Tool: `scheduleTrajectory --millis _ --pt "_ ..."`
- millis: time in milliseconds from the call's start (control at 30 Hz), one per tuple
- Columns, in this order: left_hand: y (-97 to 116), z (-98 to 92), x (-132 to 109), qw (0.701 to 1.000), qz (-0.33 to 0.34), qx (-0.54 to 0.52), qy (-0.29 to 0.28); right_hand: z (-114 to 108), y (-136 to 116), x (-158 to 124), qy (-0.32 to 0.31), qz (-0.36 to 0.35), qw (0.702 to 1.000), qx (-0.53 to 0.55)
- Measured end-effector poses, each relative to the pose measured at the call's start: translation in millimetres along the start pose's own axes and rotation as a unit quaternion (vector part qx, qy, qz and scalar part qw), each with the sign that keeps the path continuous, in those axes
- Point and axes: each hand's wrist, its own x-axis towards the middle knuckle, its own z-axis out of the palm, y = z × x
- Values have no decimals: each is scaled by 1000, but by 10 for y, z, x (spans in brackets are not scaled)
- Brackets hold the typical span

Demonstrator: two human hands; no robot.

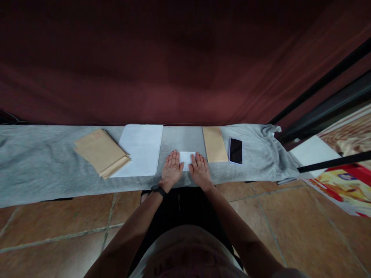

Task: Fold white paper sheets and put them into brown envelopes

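A small white folded paper (186, 157) lies on the grey cloth in front of me. My left hand (171, 170) is flat at its left edge, palm down, fingers stretched forward. Flat on the paper's right side rests my right hand (199, 170), its fingers also extended. Left of my hands is a stack of white sheets (142, 150), partly under a pile of brown envelopes (98, 150). A single brown envelope (215, 144) lies just right of my right hand, and beyond it a phone (235, 151) with a dark screen.
The long narrow surface is covered by a grey cloth (43, 162). Behind it hangs a dark red curtain (174, 77). At the right are black bars and a colourful printed box (344, 185). Below is a brown tiled floor (272, 216).
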Motion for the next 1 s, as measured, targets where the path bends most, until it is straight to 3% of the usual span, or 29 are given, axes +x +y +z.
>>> scheduleTrajectory --millis 400,567,833,1000 --pt "-17 34 -128 996 -71 -22 55 1 6 10 -3 0 1000 -5" --pt "59 3 -134 994 -95 0 45 -21 -30 8 11 7 1000 1" --pt "72 -94 -132 998 -58 21 18 -9 -302 -73 -28 -42 998 30" --pt "78 -118 -125 999 -39 27 16 1 -282 -133 -10 -26 999 17"
